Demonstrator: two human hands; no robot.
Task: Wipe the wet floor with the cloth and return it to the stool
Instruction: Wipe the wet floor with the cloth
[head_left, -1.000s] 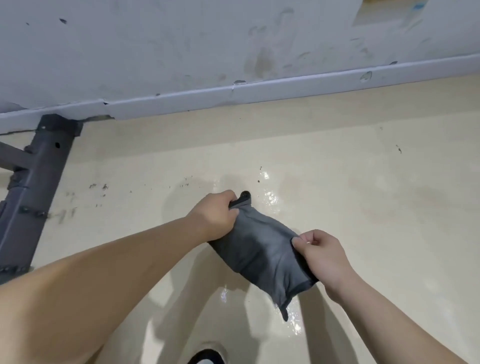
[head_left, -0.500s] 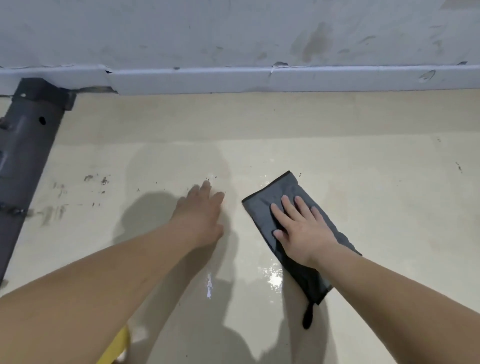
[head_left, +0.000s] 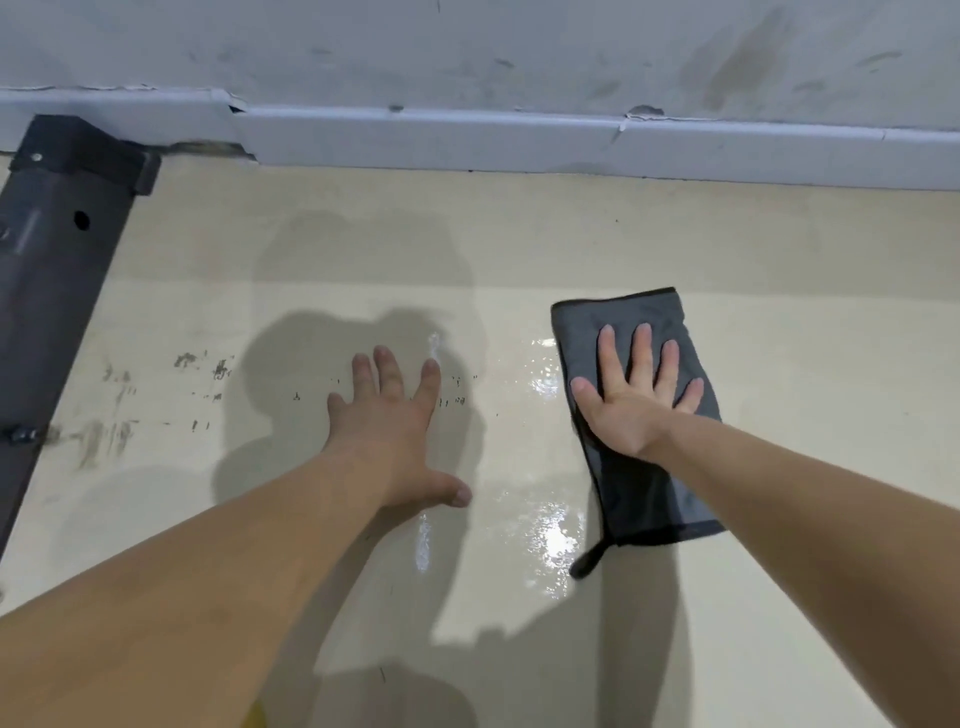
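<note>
Cream floor (head_left: 519, 249) shines wet beside the gray cloth (head_left: 649, 499). Right hand (head_left: 631, 400) presses flat on the cloth, fingers spread. Left of the cloth, left hand (head_left: 395, 426) rests flat on bare floor, fingers apart.

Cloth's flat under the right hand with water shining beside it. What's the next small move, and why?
Probably slide the right hand and the cloth leftward over the wet patch. The palm lies flat with fingers spread on the cloth, the glossy water sits just off its left edge, and the left hand rests flat on the floor beyond it.
</note>
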